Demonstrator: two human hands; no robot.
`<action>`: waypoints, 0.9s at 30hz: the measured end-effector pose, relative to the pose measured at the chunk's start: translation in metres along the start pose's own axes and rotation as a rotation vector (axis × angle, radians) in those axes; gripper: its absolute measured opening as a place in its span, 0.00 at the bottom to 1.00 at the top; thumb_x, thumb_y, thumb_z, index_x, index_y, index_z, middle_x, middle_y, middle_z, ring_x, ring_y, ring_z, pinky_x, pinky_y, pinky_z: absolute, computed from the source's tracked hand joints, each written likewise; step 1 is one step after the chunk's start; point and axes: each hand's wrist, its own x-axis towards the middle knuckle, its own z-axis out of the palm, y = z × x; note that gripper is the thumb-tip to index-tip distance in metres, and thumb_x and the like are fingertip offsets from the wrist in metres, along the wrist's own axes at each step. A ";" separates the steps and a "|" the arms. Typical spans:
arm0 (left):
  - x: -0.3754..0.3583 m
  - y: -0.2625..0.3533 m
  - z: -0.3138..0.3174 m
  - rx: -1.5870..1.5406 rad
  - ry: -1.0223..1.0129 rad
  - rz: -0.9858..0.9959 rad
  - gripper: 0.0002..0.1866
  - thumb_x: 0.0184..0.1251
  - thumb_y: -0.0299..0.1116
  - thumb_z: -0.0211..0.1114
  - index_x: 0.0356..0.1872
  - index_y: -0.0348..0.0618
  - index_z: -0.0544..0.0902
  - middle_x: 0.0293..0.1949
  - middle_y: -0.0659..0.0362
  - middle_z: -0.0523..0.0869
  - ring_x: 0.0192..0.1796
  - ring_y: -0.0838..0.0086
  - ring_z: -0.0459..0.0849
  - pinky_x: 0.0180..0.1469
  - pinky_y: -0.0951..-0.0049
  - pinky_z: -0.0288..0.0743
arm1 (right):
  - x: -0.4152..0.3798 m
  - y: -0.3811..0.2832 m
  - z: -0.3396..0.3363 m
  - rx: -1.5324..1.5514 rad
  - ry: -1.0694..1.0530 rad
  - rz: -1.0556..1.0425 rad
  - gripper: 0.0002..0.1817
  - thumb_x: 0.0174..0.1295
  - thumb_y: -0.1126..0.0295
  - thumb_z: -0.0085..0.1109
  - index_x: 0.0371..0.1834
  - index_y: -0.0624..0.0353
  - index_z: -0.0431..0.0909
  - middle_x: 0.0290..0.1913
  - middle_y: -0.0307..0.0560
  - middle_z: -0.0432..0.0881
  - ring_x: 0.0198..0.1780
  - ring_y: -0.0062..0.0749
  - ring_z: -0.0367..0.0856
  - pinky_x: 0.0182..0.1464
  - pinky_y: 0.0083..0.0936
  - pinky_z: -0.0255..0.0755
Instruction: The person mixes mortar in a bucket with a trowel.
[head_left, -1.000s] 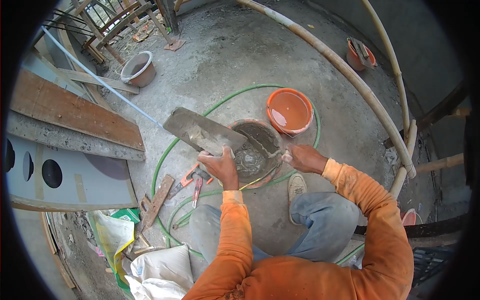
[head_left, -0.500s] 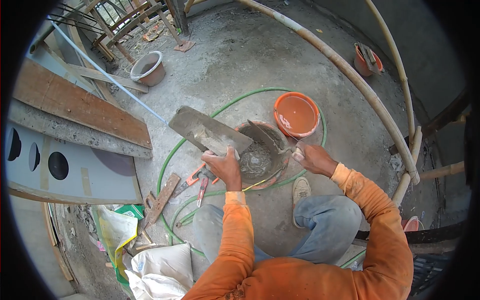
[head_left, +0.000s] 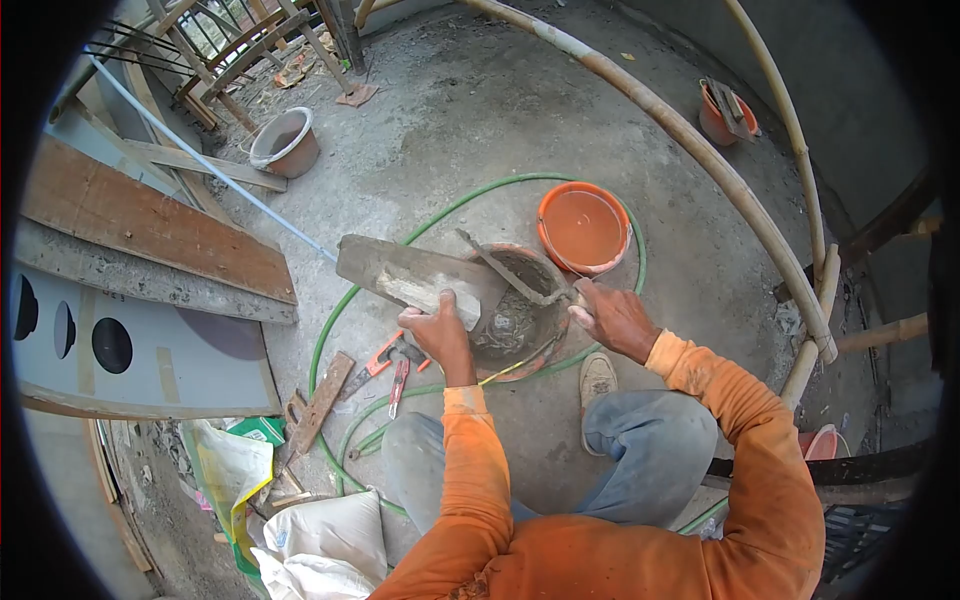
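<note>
My left hand [head_left: 440, 332] is closed around the pale handle of a plastering float [head_left: 362, 262], whose long grey plate slants over the left rim of a mortar bucket [head_left: 518, 376]. Grey wet mortar [head_left: 508, 330] lies in the bottom of that bucket. In my right hand [head_left: 617, 320] is the handle of a trowel [head_left: 512, 278]. Its mortar-coated blade is seen nearly edge-on above the bucket, with the tip close to the float's upper edge. Just beyond stands an orange bucket [head_left: 584, 228] of brownish water.
A green hose [head_left: 337, 318] loops around the buckets. Left of my knees lie a handsaw [head_left: 322, 402], a red utility knife [head_left: 398, 388] and a white sack [head_left: 325, 535]. Planks [head_left: 160, 225] lean at left; a bamboo pole [head_left: 690, 135] arches on the right.
The float has tilted, showing more of its handle side. The trowel has shifted left and its blade has turned from a broad face to nearly edge-on.
</note>
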 end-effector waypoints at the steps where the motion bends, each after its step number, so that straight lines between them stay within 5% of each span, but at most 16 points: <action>1: 0.003 -0.006 -0.002 -0.069 0.021 0.012 0.29 0.61 0.34 0.72 0.53 0.28 0.66 0.49 0.41 0.79 0.51 0.60 0.82 0.57 0.64 0.75 | -0.001 0.002 0.000 0.039 0.041 0.017 0.18 0.71 0.60 0.58 0.54 0.62 0.71 0.36 0.63 0.84 0.36 0.64 0.82 0.40 0.53 0.74; 5: 0.033 -0.034 -0.016 -0.315 0.011 0.001 0.23 0.67 0.34 0.68 0.52 0.31 0.67 0.50 0.44 0.79 0.51 0.59 0.82 0.56 0.64 0.74 | -0.005 0.011 -0.007 0.140 -0.019 0.122 0.18 0.70 0.61 0.59 0.53 0.63 0.71 0.34 0.65 0.83 0.36 0.65 0.83 0.40 0.52 0.73; 8: 0.047 -0.042 -0.039 -0.800 -0.341 -0.219 0.14 0.75 0.32 0.60 0.56 0.38 0.74 0.51 0.56 0.81 0.52 0.66 0.83 0.55 0.60 0.80 | -0.015 0.014 -0.004 0.256 -0.056 0.111 0.19 0.69 0.62 0.59 0.54 0.64 0.72 0.32 0.66 0.82 0.37 0.65 0.82 0.39 0.51 0.73; 12: 0.061 -0.081 -0.054 -1.002 -0.553 -0.269 0.24 0.80 0.41 0.54 0.69 0.38 0.70 0.61 0.51 0.80 0.61 0.62 0.81 0.60 0.58 0.80 | -0.016 0.011 -0.013 0.325 -0.036 0.097 0.19 0.68 0.62 0.61 0.55 0.63 0.74 0.31 0.63 0.81 0.34 0.62 0.82 0.38 0.46 0.73; 14: 0.070 -0.109 -0.057 -1.390 -0.723 -0.389 0.25 0.82 0.47 0.49 0.70 0.41 0.71 0.65 0.52 0.78 0.65 0.59 0.79 0.66 0.55 0.78 | -0.015 0.002 -0.028 0.339 -0.053 0.101 0.18 0.66 0.64 0.63 0.54 0.63 0.76 0.30 0.61 0.81 0.31 0.58 0.81 0.36 0.41 0.74; 17: 0.078 -0.121 -0.056 -1.459 -0.839 -0.391 0.28 0.82 0.52 0.48 0.74 0.49 0.68 0.70 0.53 0.75 0.69 0.56 0.76 0.70 0.51 0.74 | -0.012 -0.008 -0.044 0.289 -0.032 0.008 0.19 0.63 0.67 0.65 0.54 0.63 0.76 0.29 0.61 0.81 0.31 0.58 0.82 0.35 0.41 0.74; 27: 0.064 -0.137 -0.014 -1.389 -0.813 -0.452 0.24 0.82 0.44 0.50 0.70 0.42 0.72 0.65 0.52 0.79 0.64 0.59 0.80 0.66 0.55 0.78 | 0.000 -0.080 -0.079 -0.099 -0.118 -0.416 0.20 0.63 0.58 0.69 0.51 0.56 0.77 0.36 0.49 0.82 0.32 0.49 0.84 0.33 0.41 0.78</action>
